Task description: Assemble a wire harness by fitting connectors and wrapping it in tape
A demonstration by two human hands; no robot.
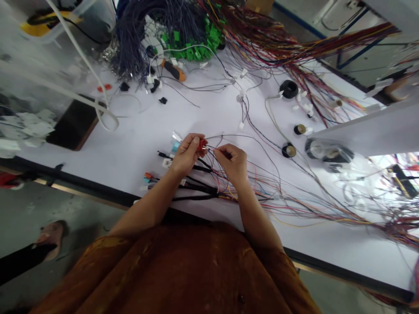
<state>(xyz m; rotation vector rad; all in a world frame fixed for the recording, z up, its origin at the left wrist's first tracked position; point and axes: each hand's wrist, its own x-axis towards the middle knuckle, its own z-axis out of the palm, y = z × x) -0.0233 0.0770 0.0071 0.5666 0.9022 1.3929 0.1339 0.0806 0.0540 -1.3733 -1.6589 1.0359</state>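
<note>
My left hand (189, 153) pinches a small red connector (203, 144) between thumb and fingers above the white table. Close on its right, my right hand (233, 162) has thumb and forefinger closed on a thin wire (212, 149) whose end is at the connector's face; whether it sits inside I cannot tell. Beneath both hands lies a wire harness (209, 190) with black-sleeved branches. Its branch ends carry a light blue connector (176, 146), a white connector (167, 163) and an orange connector (148, 175). Loose coloured wires run off from it to the right.
Dark blue wires with green connectors (196, 51) are heaped at the back, near an orange-black tool (173, 70). A dark phone-like slab (77, 123) lies left. Tape rolls (289, 89) stand right, below a red-yellow wire bundle (278, 43). Another person's foot (51, 237) shows lower left.
</note>
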